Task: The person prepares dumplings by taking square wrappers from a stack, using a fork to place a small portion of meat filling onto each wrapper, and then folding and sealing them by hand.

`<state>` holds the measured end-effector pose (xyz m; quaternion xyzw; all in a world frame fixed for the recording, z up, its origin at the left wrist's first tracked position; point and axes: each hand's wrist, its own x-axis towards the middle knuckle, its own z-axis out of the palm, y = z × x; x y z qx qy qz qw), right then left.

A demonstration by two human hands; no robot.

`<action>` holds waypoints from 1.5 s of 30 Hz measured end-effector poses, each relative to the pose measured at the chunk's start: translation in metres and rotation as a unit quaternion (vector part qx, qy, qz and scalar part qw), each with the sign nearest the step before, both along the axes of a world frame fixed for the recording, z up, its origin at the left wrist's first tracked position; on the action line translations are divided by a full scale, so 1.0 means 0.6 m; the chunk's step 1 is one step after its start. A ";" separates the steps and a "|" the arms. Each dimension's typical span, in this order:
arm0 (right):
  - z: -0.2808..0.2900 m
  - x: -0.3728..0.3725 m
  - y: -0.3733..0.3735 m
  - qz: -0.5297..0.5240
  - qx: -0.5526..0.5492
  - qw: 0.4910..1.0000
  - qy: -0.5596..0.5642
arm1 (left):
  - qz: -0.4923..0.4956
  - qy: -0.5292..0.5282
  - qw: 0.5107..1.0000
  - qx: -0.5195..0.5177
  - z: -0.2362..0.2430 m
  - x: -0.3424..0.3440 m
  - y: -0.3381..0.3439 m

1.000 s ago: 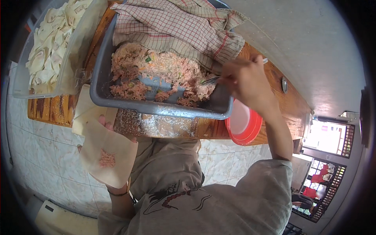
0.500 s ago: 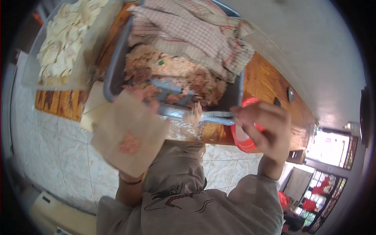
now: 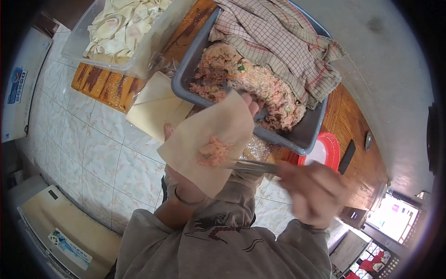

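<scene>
Wrapper with filling, carried on an open left hand; metal utensil in a closed right hand.
Pale square wrapper (image 3: 204,132), spread over the left hand (image 3: 186,186), thumb showing past one edge and fingertips past another, in front of the grey tub (image 3: 302,148); one lump of pink filling (image 3: 213,152) near its middle. Right hand (image 3: 316,190), blurred, fingers closed round the handle of the metal utensil (image 3: 258,166), its tip at the lump, possibly touching. Grey tub: meat mixture (image 3: 274,100), partly under a checked cloth (image 3: 278,42). To the left: wrapper stack (image 3: 160,102); translucent bin (image 3: 123,66) of folded dough pieces (image 3: 123,28). Right: red container (image 3: 333,149).
</scene>
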<state>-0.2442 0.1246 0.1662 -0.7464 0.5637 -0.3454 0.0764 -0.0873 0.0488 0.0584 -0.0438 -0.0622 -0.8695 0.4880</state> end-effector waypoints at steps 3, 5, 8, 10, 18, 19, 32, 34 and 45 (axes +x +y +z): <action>-0.044 -0.001 -0.030 0.087 0.133 0.985 0.062 | -0.026 0.058 0.998 0.028 -0.001 0.000 0.012; 0.004 -0.003 -0.022 0.056 0.122 0.983 0.124 | -0.007 0.019 0.995 0.096 -0.011 0.019 0.016; 0.016 0.000 -0.008 0.046 0.062 0.991 0.112 | -0.029 -0.008 0.998 0.047 -0.003 0.019 0.018; -0.010 0.001 -0.023 0.079 0.080 0.982 0.151 | -0.048 0.012 0.997 0.056 -0.008 0.017 0.019; -0.033 -0.131 -0.083 -0.142 0.161 0.885 0.413 | 0.019 -0.272 0.946 0.176 -0.019 0.086 0.040; -0.086 -0.141 -0.102 -0.098 0.201 0.876 0.428 | 0.006 -0.272 0.946 0.173 -0.021 0.080 0.041; -0.048 -0.089 0.028 -0.207 0.044 0.963 0.169 | -0.383 0.036 0.911 0.147 -0.017 -0.064 0.077; -0.057 -0.161 0.114 -0.391 -0.034 0.884 0.253 | -0.409 0.029 0.901 0.140 -0.015 -0.080 0.080; -0.209 -0.129 0.257 -0.482 0.221 0.812 0.243 | -0.359 0.099 0.906 0.202 -0.048 -0.060 0.085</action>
